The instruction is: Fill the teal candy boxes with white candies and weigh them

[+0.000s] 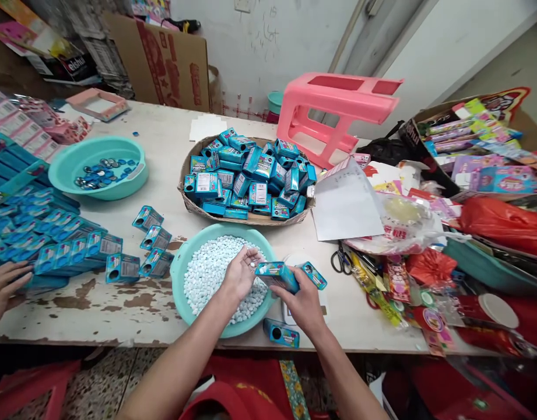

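Observation:
My right hand [305, 297] grips a small blue candy tin [277, 276] by its end, tilted over the right rim of a turquoise bowl [181, 300]. Cupped palm up beside the tin's end, my left hand [241, 273] holds a few white candies [253, 264]. Many more small white candies fill the bowl under it. One blue tin [281, 333] lies by the bowl's lower right rim, and another tin [314, 275] lies behind my right hand, partly hidden. Several tins with dark round holes, among them one nearby tin [156, 263], stand left of the bowl.
A cardboard tray [246, 220] heaped with blue tins sits behind the bowl. Another person's hand [6, 289] touches stacked tins at far left. A second turquoise bowl [128, 184] holds metallic blue pieces. A pink stool [338, 96], scissors [340, 260] and cluttered packages occupy the right.

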{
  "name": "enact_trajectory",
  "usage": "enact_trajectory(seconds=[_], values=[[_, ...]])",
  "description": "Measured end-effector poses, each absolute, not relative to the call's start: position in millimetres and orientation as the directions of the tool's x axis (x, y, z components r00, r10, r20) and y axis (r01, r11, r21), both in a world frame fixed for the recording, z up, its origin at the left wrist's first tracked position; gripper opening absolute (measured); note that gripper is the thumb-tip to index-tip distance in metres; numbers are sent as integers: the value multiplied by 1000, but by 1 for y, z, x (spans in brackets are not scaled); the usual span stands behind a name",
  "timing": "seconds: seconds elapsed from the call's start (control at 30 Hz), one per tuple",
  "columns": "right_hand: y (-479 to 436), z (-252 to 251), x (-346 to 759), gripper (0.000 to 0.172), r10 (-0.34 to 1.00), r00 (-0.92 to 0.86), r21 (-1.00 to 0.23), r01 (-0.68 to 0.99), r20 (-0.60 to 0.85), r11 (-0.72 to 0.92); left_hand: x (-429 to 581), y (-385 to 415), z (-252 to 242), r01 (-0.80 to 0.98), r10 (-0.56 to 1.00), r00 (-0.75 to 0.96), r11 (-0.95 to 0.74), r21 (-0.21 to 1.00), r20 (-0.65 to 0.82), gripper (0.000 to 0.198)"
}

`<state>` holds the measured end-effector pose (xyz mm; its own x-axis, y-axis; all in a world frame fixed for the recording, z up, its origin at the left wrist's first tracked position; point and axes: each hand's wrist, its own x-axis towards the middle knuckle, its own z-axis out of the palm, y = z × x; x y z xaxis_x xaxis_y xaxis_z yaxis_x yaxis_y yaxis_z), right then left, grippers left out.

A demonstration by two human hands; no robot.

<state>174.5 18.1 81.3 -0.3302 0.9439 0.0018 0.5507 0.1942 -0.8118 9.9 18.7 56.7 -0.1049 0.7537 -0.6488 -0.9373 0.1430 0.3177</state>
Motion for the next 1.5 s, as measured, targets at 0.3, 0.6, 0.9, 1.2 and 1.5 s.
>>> enact_trajectory(seconds=[0.3, 0.6, 0.9, 1.2, 1.5], values=[[21, 77, 173, 39, 968, -241, -890, 454, -69, 50, 20, 21, 74, -886, 841, -161, 107, 451, -517, 11], [22, 68, 163, 40, 986, -145, -947, 319, -81, -30, 20, 19, 87, -586, 885, -275, 156, 795, -376, 21], [21, 68, 157, 39, 973, -169, -985, 88, -159, -146, -23, 18, 76, -345, 869, -353, 224, 912, -347, 23], [25, 56, 138, 43, 960, -241, -974, 205, -143, -94, -30, 18, 92, 59, 954, -249, 185, 981, -165, 8], [17, 62, 139, 43, 957, -219, -981, 53, -192, -185, -41, 0, 123, -15, 983, -153, 104, 994, -105, 48]])
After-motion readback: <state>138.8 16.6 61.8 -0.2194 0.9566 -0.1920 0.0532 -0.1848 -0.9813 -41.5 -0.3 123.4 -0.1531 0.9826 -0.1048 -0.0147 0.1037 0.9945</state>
